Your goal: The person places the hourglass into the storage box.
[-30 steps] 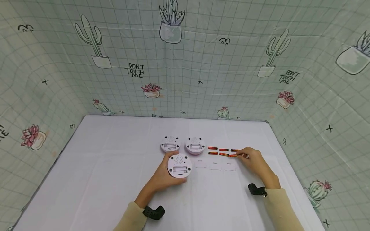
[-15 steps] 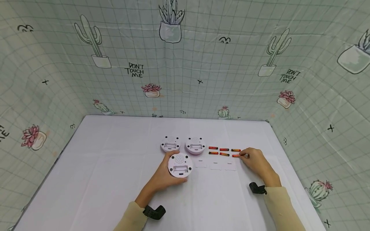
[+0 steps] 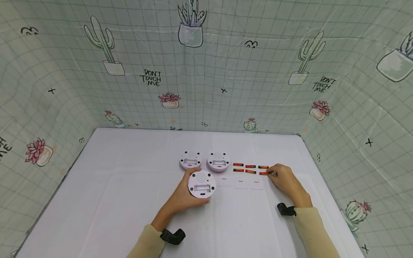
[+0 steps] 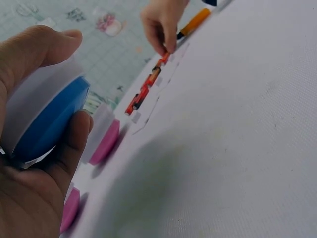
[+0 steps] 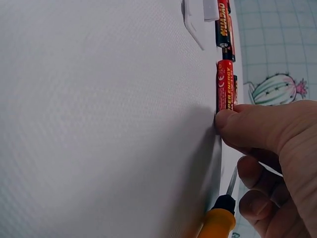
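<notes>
My left hand (image 3: 180, 196) grips a round white device (image 3: 202, 176) with its back up; the battery compartment shows bare. In the left wrist view, that device's other face is blue (image 4: 52, 119). At the right end of the near battery row, my right hand (image 3: 286, 182) pinches a red battery (image 5: 226, 84) between thumb and finger. The battery lies low, at the table surface. Several other red-and-black batteries (image 3: 238, 170) lie beside it in two rows. Three thin white battery covers (image 3: 241, 185) lie just in front of the rows.
Two more round devices (image 3: 190, 155) (image 3: 218, 157) stand behind my left hand, compartments up; the left wrist view shows pink on them. A screwdriver with an orange handle (image 5: 218, 224) lies by my right hand, hidden in the head view. A patterned cloth (image 3: 222, 71) surrounds the white table (image 3: 122, 186).
My right hand has shifted slightly right, and the pinched battery has moved right with it, away from its neighbour. The left hand and its device have stayed almost still.
</notes>
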`<state>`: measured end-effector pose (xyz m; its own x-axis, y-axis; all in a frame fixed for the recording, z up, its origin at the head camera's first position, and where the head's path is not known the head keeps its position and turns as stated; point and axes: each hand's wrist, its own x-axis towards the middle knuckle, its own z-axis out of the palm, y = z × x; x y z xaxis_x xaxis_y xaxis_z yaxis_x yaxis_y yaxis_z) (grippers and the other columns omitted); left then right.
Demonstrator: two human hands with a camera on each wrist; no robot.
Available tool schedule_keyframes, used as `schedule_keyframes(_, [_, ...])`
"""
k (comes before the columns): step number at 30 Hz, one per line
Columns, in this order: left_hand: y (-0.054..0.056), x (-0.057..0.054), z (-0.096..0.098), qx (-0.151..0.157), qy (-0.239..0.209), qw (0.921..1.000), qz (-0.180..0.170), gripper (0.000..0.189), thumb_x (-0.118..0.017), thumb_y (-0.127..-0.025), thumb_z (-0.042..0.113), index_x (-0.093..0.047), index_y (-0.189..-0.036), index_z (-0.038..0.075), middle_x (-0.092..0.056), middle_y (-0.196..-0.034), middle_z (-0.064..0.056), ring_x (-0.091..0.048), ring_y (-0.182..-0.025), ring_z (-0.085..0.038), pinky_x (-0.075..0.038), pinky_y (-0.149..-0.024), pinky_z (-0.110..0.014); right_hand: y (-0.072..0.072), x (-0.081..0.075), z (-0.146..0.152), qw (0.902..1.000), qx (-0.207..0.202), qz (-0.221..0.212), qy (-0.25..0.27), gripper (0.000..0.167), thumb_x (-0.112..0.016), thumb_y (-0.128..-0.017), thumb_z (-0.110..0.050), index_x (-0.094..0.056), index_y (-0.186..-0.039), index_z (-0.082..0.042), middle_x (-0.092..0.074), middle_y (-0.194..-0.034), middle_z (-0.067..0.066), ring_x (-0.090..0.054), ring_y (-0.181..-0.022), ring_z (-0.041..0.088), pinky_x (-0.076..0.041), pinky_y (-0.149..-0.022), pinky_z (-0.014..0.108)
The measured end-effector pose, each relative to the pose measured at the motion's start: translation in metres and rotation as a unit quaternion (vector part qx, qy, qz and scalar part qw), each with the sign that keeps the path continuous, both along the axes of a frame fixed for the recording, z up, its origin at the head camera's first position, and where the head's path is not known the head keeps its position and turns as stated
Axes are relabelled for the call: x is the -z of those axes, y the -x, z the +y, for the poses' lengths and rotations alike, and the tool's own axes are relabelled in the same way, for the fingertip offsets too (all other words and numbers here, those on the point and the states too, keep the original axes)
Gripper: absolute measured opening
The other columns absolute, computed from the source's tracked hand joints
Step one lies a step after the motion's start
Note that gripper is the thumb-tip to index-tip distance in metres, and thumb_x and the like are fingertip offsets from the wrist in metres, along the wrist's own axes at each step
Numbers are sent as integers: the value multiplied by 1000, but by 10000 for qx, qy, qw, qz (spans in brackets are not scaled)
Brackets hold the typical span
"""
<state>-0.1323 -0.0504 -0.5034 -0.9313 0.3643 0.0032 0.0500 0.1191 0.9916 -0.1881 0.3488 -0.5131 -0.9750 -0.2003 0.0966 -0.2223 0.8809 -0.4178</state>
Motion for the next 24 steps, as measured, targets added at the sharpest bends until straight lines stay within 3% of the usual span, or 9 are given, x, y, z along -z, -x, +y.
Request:
schedule_keyframes(8, [-3, -1, -3, 24, -73, 9999, 113, 106, -93, -70, 5, -31, -155, 11, -50, -145, -13, -51, -122, -22, -42, -102, -26, -2, -3, -2, 9998, 194, 31, 19, 15, -74, -90, -2, -77, -105, 2, -73, -105, 20, -64, -87, 28, -55, -77, 46])
schedule_keyframes(15, [-5, -4, -3, -278, 130, 9993, 231, 113, -96, -68, 12, -28, -159, 15, -47, -154, -8, -47, -132, -22, -35, -114, -42, -15, -25, -12, 9985, 453, 93, 295, 28, -69, -97, -11, -71, -120, 5, -69, -121, 26, -63, -116, 45, -50, -99, 60])
schedule_keyframes(20, [-6, -6, -3, -200, 32, 9995, 231, 110, -96, -68, 10, -31, -157, 15, -52, -147, -4, -51, -125, -20, -40, -106, -31, -28, -34, -33, 9951, 317, 690, 639, 41, -75, -93, -10, -65, -131, 3, -67, -127, 26, -60, -122, 45, -49, -101, 61])
schedule_keyframes(24, [-6, -8, -2, -209, -9, 9994, 271, 112, -96, -67, 10, -30, -157, 13, -52, -146, -4, -52, -122, -20, -41, -103, -29, -39, -37, -58, 9885, -93, 1096, 1038, 54, -82, -87, -9, -61, -135, 2, -65, -132, 23, -62, -122, 42, -53, -98, 59])
